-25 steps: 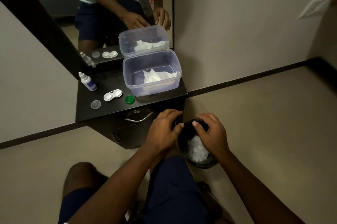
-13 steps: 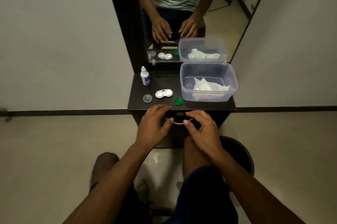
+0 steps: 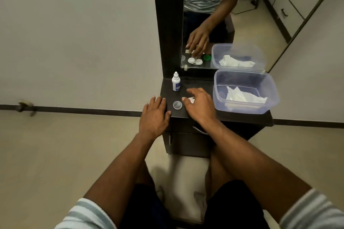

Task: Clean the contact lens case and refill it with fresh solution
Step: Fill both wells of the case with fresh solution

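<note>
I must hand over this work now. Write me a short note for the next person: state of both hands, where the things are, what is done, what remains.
Left hand: flat and open, resting on the front left corner of the dark shelf, holding nothing.
Right hand: over the white lens case, fingers reaching down; a grip cannot be confirmed.
Solution bottle: upright at the back left, cap on.
Clear cap: lying loose between the hands.
Plastic tub with tissues: on the right.
Done: one cap is off.
Left: whether the case was wiped is not visible; refill it and close it.
</note>
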